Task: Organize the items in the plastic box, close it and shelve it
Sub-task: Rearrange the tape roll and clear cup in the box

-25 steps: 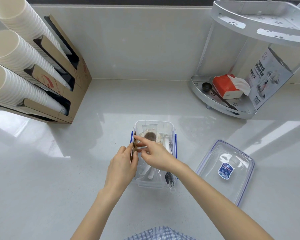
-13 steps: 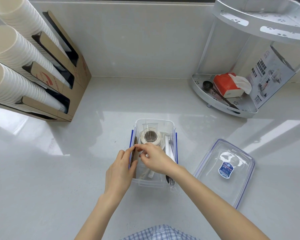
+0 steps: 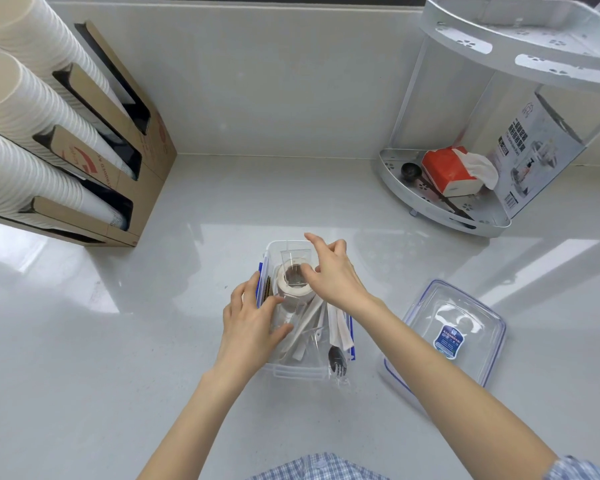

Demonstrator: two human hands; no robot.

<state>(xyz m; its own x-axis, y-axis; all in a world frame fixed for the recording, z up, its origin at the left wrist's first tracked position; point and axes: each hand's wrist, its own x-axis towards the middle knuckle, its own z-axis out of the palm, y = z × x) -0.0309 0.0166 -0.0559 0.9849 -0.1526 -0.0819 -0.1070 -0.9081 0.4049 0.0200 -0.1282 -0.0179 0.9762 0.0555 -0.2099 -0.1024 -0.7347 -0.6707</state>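
The clear plastic box [image 3: 298,371] with blue latches stands open on the grey counter in front of me. Inside it are a roll of cream tape [image 3: 290,289], a small clear packet [image 3: 293,263] on top of the roll, white wrapped utensils [image 3: 336,329], a black fork [image 3: 337,362] in a wrapper and thin brown sticks [image 3: 267,292] against the left wall. My left hand [image 3: 253,323] grips the left wall, thumb inside. My right hand [image 3: 333,275] hovers over the tape roll, pinching the clear packet with its other fingers spread. The box's lid [image 3: 473,304] lies on the counter to the right.
A cardboard dispenser [image 3: 146,157] holding long stacks of white paper cups [image 3: 21,109] stands at the back left. At the back right is a white two-tier corner rack [image 3: 440,216] with a red tissue pack [image 3: 445,171], a black scoop [image 3: 410,170] and a printed box [image 3: 534,150].
My right hand left the brown sticks at the left wall and moved to the far end over the tape roll. My left hand stayed on the left wall.
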